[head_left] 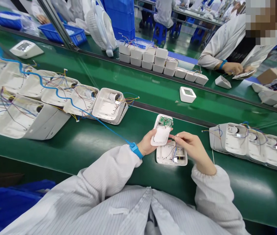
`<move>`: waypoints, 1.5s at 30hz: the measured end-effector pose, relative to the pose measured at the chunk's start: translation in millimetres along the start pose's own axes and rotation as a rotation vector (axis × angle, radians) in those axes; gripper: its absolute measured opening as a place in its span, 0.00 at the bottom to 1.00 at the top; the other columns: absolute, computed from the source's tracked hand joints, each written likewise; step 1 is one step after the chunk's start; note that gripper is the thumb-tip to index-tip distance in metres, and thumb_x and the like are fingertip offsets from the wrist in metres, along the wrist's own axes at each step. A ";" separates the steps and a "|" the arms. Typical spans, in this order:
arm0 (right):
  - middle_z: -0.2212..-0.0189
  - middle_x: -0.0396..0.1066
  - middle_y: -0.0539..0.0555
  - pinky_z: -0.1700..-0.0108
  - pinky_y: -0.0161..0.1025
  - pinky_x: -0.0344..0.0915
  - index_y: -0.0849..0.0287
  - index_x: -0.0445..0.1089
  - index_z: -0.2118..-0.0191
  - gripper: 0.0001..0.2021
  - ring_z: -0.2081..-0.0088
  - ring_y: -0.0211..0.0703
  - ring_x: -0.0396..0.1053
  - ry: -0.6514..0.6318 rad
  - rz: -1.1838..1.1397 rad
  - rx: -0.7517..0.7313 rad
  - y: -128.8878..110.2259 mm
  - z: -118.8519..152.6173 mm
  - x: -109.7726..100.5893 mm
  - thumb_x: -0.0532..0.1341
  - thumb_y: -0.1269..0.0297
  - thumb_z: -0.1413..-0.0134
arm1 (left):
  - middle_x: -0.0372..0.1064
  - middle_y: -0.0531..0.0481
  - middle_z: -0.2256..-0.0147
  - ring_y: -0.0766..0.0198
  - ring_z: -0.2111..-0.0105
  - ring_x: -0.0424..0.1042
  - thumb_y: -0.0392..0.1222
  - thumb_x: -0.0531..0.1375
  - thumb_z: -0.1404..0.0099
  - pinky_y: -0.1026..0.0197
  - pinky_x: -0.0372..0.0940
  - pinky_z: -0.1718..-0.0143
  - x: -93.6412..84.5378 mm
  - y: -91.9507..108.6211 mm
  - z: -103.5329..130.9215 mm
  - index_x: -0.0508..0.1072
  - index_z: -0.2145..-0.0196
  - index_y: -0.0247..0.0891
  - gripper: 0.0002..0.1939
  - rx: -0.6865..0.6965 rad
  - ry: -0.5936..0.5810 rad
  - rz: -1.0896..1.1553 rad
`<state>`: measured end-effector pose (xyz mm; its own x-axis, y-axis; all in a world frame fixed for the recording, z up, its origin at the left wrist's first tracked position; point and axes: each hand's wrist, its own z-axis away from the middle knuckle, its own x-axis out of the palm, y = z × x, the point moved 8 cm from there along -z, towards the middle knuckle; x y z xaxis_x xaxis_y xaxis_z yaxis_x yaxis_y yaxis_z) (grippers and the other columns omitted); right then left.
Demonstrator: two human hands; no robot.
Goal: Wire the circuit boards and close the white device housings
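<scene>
My left hand (148, 142) is closed on a white plastic housing half (161, 135), held tilted with its inner side up. A green circuit board (166, 121) shows at its far end. Beneath and just nearer to me, an open white housing (172, 155) with thin coloured wires lies on the green bench. My right hand (186, 141) is beside the held half, thumb and forefinger pinched at its right edge, where wires run between the two parts. What sits between those fingertips is too small to make out clearly. A blue wrist strap (136, 150) with a cord circles my left wrist.
Open wired housings (110, 103) stand in rows at left, and more housings (236, 138) at right. A finished-looking white unit (187, 94) with a screen sits on the green belt (153, 86). Beyond are stacked housings (148, 58), a fan (100, 29) and a co-worker's hands (233, 68).
</scene>
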<state>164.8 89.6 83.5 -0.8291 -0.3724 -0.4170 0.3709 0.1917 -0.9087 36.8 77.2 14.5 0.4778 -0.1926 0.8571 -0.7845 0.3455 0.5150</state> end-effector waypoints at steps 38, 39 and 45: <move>0.75 0.67 0.49 0.66 0.37 0.66 0.56 0.76 0.61 0.11 0.72 0.39 0.66 0.170 -0.093 0.028 12.2 11.3 11.4 0.61 0.55 0.40 | 0.76 0.42 0.59 0.53 0.59 0.74 0.38 0.67 0.53 0.57 0.67 0.56 -6.3 -2.9 5.0 0.76 0.55 0.32 0.24 -0.050 0.076 -0.264; 0.75 0.69 0.50 0.66 0.37 0.66 0.57 0.76 0.59 0.12 0.72 0.39 0.67 0.201 -0.070 0.046 14.7 11.5 9.2 0.62 0.56 0.41 | 0.76 0.42 0.59 0.52 0.59 0.74 0.38 0.67 0.53 0.56 0.67 0.56 -6.4 -3.3 4.9 0.76 0.55 0.32 0.25 -0.053 0.083 -0.227; 0.69 0.76 0.55 0.66 0.39 0.72 0.59 0.73 0.61 0.13 0.71 0.41 0.73 0.324 -0.042 0.101 26.4 14.6 2.9 0.63 0.54 0.43 | 0.75 0.37 0.55 0.48 0.57 0.75 0.39 0.66 0.53 0.54 0.69 0.55 3.6 -0.3 4.1 0.75 0.52 0.29 0.28 -0.065 0.032 -0.116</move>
<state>178.3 80.4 58.0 -0.9283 -0.0671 -0.3657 0.3599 0.0851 -0.9291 37.2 72.7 17.5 0.5769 -0.2052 0.7906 -0.6969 0.3813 0.6075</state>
